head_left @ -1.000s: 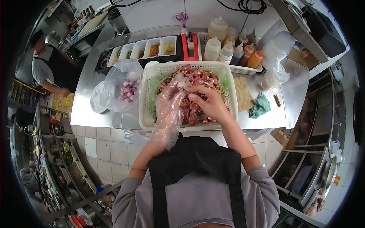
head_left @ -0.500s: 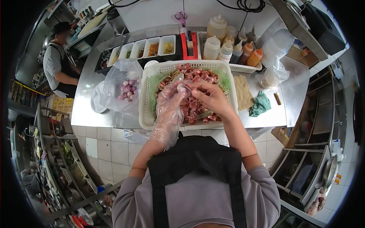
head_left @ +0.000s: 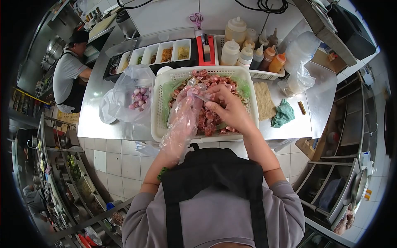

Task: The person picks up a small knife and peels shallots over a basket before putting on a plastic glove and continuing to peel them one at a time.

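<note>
My left hand, in a loose clear plastic glove, is closed around a pale pink shallot above a white basket. Close beside it my bare right hand pinches something thin whose kind is hidden by the fingers. Beneath both hands the basket, lined with green mesh, is heaped with reddish shallots and dry skins. To the left, smooth peeled shallots lie in an open clear plastic bag.
Behind the basket stand food trays, a red holder and several squeeze bottles. A green cloth and a brown mat lie on the steel table at right. Another person stands at far left.
My left hand has turned and shifted slightly, its fingers now covering more of the shallot. My right hand has moved slightly left. The other person has moved to the right and leans forward.
</note>
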A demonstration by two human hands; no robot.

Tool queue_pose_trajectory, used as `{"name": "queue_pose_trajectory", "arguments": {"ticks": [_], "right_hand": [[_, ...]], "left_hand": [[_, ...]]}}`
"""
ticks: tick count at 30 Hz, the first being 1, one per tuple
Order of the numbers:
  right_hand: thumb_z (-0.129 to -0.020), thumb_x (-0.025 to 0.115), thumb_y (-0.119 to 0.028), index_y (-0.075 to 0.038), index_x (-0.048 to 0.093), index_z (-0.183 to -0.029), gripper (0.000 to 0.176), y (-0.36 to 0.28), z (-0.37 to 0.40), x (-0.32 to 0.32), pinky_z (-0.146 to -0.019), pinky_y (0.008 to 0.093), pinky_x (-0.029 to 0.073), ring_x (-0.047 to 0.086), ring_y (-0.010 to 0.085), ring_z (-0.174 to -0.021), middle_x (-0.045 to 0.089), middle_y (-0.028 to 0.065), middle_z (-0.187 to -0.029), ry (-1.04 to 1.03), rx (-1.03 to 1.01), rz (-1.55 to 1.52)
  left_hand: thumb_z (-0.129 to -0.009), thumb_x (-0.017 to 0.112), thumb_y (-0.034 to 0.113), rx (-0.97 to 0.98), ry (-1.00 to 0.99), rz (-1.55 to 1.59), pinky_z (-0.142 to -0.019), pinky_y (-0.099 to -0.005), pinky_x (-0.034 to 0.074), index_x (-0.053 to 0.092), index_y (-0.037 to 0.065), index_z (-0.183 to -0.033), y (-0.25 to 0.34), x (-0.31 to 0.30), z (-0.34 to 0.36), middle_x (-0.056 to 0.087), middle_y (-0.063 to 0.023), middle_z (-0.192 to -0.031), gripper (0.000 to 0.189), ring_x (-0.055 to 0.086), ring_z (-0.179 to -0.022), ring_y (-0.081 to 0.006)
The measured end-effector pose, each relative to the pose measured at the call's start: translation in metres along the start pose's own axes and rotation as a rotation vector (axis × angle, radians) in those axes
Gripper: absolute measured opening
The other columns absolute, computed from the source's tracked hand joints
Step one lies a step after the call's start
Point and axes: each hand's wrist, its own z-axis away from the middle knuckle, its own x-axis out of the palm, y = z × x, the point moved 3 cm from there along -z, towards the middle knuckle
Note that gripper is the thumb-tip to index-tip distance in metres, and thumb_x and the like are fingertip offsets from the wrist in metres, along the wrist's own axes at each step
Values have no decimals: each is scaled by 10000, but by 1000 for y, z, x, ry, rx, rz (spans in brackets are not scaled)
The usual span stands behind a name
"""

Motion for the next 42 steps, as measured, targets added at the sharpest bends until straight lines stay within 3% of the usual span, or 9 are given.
{"name": "queue_pose_trajectory", "arguments": {"ticks": [6,9,12,14,21,33,34,37,42], "right_hand": [[-856,588,-46,-74,504,-1211,365,-8,-4,7,-696,246,444,526,75,-763,576,44,-898,32,-254,126],[-869,573,-52,-66,495,-1229,369,-15,-3,6,-717,245,451,527,74,-772,575,37,-957,3,-192,63],[-880,565,-66,-55,495,-1234,362,-4,-3,2,-746,242,457,527,80,-809,567,25,-1064,-107,48,-14],[-878,566,-86,-62,501,-1226,355,-4,-3,5,-760,252,452,534,88,-806,592,34,-1042,-84,4,-40],[-904,540,-130,-65,562,-1186,290,-5,-6,15,-881,261,414,550,116,-982,615,51,-1098,31,-69,-135],[-895,552,-132,-74,583,-1165,278,16,-13,-4,-879,272,425,586,159,-968,640,102,-1053,163,-86,72],[-884,570,-141,-73,598,-1136,263,19,-15,-8,-827,286,454,612,178,-894,658,119,-978,201,-169,206],[-859,594,-110,-47,583,-1053,204,20,-10,-18,-626,270,445,574,137,-689,642,92,-793,244,56,266],[-851,606,-96,-38,535,-1028,199,34,-7,-34,-549,244,368,458,93,-592,509,29,-644,309,49,248]], "left_hand": [[-878,573,101,-84,3,56,-940,-286,462,444,-19,-1154,-2,-4,-3,511,-111,-1150,328,528,-1056,-179],[-879,561,89,-130,32,10,-930,-308,467,485,3,-1115,-1,1,-2,522,-117,-1155,262,541,-1033,-198],[-859,570,34,51,-114,-61,-922,-318,467,510,31,-1107,1,1,0,532,-127,-1173,256,544,-1048,-207],[-826,579,-39,247,11,-417,-926,-310,455,510,52,-1116,9,6,2,535,-135,-1192,311,534,-1083,-200],[-798,580,-94,351,-17,-476,-933,-311,443,512,44,-1093,9,5,4,537,-139,-1198,332,518,-1112,-197],[-849,541,-33,147,-41,8,-793,-292,529,481,72,-1180,17,-8,-2,506,-133,-1246,352,556,-1051,-213],[-850,551,-16,187,-40,-96,-759,-278,529,490,71,-1176,26,-7,-1,521,-137,-1224,343,569,-1003,-199],[-848,588,36,352,111,-389,-711,-234,494,507,62,-1155,71,12,12,567,-115,-1148,319,577,-903,-160],[-815,647,142,529,401,-992,-762,-263,464,556,16,-1122,157,-31,1,622,-84,-1021,344,574,-868,-150]]}}
